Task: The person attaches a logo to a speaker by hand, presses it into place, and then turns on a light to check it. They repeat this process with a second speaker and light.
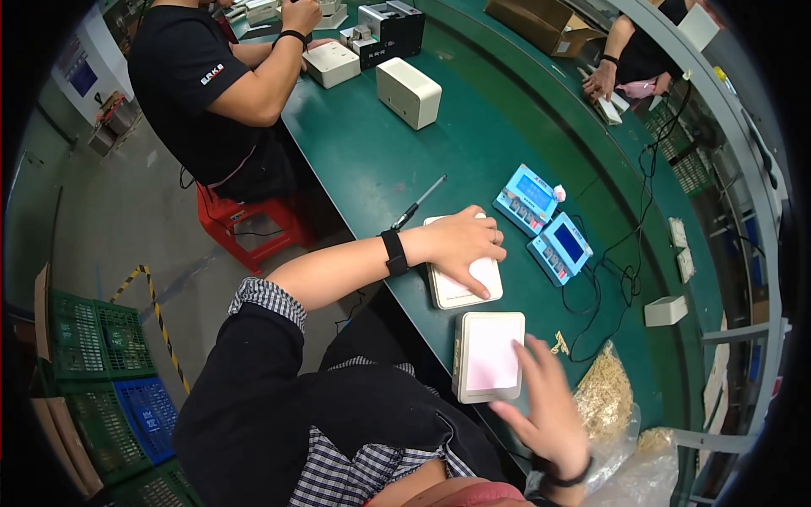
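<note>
My left hand [463,247] spans a cream-white rectangular device [452,293] on the green table, thumb at its near end and fingers over its right edge. Nearer me lies a similar cream device [492,392] with a glossy pinkish-white panel on top. Just right of that second device, my right hand [545,397] is smeared by motion, its thumb and fingers apart with nothing visible between them. Beyond my left wrist, a black-handled screwdriver [407,215] with a thin metal shaft points away from me.
Two blue controller boxes with screens, one nearer [560,248], one farther [525,199], stand right of my left hand, with black cables. A plastic bag of small brass-coloured parts [606,390] sits near right. Another cream case [409,93] stands farther off. A co-worker [194,93] works at far left.
</note>
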### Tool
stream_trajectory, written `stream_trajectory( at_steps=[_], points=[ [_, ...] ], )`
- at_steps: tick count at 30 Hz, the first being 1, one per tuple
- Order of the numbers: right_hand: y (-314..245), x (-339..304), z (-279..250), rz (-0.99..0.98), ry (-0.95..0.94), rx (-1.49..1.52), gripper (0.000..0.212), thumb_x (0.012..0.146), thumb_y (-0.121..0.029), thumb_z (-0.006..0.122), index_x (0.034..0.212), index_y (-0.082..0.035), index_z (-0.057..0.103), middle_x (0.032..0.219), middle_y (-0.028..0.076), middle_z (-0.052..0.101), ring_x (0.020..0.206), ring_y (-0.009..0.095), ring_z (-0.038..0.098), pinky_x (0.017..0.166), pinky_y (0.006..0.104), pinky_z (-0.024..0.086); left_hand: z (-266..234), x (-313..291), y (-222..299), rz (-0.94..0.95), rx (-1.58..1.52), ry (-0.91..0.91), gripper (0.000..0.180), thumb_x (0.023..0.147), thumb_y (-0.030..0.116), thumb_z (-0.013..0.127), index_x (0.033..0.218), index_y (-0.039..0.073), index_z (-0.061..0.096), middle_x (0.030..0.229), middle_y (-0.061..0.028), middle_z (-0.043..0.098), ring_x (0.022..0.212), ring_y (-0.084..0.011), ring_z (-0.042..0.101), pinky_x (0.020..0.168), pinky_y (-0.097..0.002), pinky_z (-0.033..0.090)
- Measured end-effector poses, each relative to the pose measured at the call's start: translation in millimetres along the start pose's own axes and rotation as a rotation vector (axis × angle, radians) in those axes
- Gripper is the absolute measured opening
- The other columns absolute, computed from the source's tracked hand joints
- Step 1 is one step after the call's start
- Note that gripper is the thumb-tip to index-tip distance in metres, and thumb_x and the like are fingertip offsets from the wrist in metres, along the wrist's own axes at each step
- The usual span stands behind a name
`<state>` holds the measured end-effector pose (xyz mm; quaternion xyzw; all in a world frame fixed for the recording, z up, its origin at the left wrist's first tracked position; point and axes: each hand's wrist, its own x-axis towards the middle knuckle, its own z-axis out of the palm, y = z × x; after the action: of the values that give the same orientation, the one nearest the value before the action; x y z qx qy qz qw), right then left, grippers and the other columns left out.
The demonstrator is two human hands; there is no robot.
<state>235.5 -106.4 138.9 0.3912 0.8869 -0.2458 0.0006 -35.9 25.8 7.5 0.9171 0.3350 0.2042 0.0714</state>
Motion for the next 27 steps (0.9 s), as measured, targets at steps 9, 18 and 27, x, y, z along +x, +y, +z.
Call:
stream_trajectory(
  at_steps=[9,18,27],
  points=[
    [-1,33,101,0.310,0.246,-0.247,0.108,0.063,-0.044,0.081,0.149,-0.009,0.026,0.150,0.034,0.014,0.132,0.051,0.029,0.102,0.0551,0.034,0,1,3,0.026,0.007,-0.030,0.063,0.073,0.068,0.064,0.098,0.010,0.065,0.101,-0.0083,0.061,0.101,-0.0239,0.053,0.097,-0.0463,0.033],
    [22,33,110,0.337,0.461,-0.179,0.096,0.059,-0.030,0.078,0.144,-0.015,0.038,0.149,0.031,0.023,0.125,0.048,0.037,0.098,0.0535,0.038,-3,-4,6,0.074,0.067,-0.031,0.075,0.066,0.071,0.067,0.112,0.011,0.063,0.119,-0.0144,0.057,0.114,-0.0305,0.049,0.101,-0.0526,0.031],
    [47,50,97,0.621,0.604,-0.140,0.090,0.064,-0.037,0.077,0.143,-0.014,0.041,0.148,0.031,0.023,0.123,0.049,0.039,0.095,0.0549,0.040,-19,-20,75,-0.382,0.130,-0.225,0.117,0.049,0.063,0.080,0.147,0.018,0.034,0.151,-0.0268,0.024,0.132,-0.0494,0.030,0.098,-0.0661,0.031]
  ],
)
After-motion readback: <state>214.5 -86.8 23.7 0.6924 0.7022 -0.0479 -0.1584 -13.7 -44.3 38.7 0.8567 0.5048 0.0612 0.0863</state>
